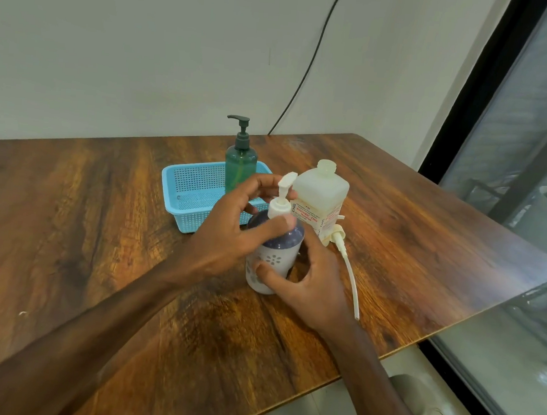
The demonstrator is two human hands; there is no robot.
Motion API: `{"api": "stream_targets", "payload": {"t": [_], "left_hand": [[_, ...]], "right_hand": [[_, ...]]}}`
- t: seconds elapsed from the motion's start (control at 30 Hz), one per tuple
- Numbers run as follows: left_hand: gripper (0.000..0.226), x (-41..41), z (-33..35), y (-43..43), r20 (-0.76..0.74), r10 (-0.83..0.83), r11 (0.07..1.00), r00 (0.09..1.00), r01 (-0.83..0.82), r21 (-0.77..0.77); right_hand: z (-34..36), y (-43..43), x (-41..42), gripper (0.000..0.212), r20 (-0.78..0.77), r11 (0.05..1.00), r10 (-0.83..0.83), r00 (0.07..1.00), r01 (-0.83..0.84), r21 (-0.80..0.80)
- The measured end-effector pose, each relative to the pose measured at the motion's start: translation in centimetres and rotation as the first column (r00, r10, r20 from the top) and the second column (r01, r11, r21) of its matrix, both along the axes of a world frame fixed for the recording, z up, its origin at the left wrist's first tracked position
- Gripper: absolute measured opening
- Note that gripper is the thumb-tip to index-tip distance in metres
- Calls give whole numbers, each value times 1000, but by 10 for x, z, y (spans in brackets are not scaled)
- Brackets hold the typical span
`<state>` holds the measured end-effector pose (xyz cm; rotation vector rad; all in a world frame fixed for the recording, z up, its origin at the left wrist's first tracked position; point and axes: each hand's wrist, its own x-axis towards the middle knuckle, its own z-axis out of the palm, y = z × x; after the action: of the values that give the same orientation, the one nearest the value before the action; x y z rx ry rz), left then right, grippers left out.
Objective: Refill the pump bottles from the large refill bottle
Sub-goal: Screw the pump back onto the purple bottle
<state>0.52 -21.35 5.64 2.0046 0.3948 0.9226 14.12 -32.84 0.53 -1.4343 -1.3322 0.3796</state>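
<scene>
Two pump bottles and one refill bottle stand upright, long axes vertical. The white-and-purple flowered pump bottle [275,256] stands mid-counter [100,226], nozzle pointing away. The left grip [228,230] pinches its pump collar; the right grip [315,286] wraps its base. The uncapped translucent refill bottle [321,191] stands just behind. The green pump bottle [240,168] stands in one blue basket [189,184].

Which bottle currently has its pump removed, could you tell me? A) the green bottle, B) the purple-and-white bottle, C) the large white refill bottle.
C: the large white refill bottle stands with its neck open, and a loose pump with a long tube lies on the table beside it. The green bottle and the purple-and-white bottle both have pumps on top.
</scene>
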Motion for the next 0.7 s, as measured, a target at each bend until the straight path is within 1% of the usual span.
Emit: {"api": "stream_targets", "payload": {"t": [0.03,0.07,0.13,0.23,0.37,0.43,0.53,0.63,0.7], "left_hand": [[54,1,-1,-1,-3,80,996,997,-80,39],[56,1,-2,-1,18,139,989,990,-139,42],[57,1,-1,0,69,178,984,982,-179,9],[54,-3,3,5,87,125,991,988,-121,-49],[47,-6,4,5,75,69,997,995,-68,-20],[43,-5,5,3,55,64,998,996,-65,16],[37,-4,5,0,40,115,988,993,-118,94],[33,-4,6,-2,51,197,974,979,-201,108],[33,-4,8,-3,56,212,972,976,-217,95]], "right_hand": [[0,0,0,72,2,1000,2,1000,-2,-4],[0,0,1,72,2,1000,5,1000,-5,-7],[0,0,1,71,1,1000,5,1000,-5,-9],[-1,-1,0,74,-2,1000,-9,1000,9,-14],[-1,-2,-2,79,29,999,-26,999,27,-22],[1,-2,-3,81,18,998,-53,998,52,41],[4,-4,-3,75,9,973,-122,992,118,199],[4,-4,-3,69,21,955,-152,988,142,259],[4,-3,-2,68,22,950,-148,989,136,281]]}}
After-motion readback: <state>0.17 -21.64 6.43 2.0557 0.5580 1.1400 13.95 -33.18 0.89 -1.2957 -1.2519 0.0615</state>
